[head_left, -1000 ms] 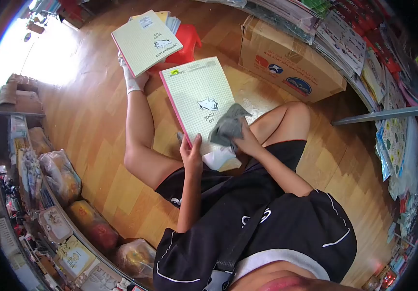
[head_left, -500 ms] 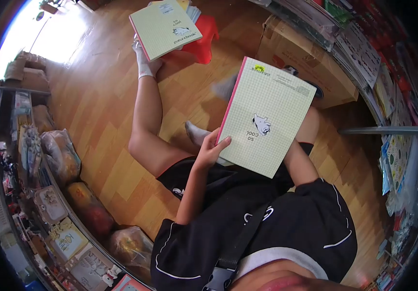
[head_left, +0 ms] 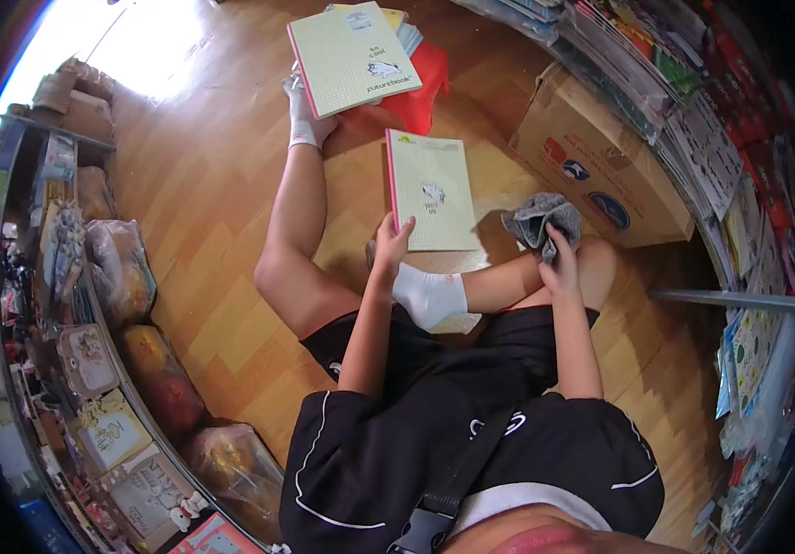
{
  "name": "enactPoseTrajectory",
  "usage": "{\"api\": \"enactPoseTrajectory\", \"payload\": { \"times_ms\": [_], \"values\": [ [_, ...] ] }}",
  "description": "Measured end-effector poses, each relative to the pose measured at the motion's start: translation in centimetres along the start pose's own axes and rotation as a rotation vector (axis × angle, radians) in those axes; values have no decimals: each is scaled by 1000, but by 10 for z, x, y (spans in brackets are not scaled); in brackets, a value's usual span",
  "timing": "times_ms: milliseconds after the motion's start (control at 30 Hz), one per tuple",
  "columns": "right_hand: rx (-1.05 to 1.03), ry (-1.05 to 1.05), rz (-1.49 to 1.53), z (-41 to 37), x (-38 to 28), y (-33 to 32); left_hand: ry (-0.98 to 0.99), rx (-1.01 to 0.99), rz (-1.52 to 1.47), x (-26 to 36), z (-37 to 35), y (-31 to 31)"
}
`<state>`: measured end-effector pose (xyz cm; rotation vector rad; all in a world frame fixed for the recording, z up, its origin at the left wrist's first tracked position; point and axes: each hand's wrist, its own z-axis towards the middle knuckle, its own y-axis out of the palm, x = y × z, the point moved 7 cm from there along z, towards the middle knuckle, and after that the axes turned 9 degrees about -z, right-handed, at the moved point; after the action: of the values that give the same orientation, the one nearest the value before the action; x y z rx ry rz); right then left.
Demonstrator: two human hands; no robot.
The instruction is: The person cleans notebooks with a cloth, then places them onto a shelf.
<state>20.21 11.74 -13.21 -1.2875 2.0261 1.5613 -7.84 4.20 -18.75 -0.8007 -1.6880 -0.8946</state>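
I'm pinching the notebook's (head_left: 430, 189) corner in my left hand (head_left: 391, 242) and bunching a grey cloth (head_left: 537, 220) in my right hand (head_left: 561, 263). Holding the cover level should help wiping.

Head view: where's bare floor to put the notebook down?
Widest bare floor lies between the outstretched leg and the bagged goods. A smaller patch sits between the notebook and the cardboard box. Crowded: red stool under stacked books.
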Motion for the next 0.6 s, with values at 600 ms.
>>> {"api": "enactPoseTrajectory", "payload": {
  "times_ms": [600],
  "values": [
    [103,3,-251,11,19,-17,-19,105,-276,171,162,-50]
  ]
}}
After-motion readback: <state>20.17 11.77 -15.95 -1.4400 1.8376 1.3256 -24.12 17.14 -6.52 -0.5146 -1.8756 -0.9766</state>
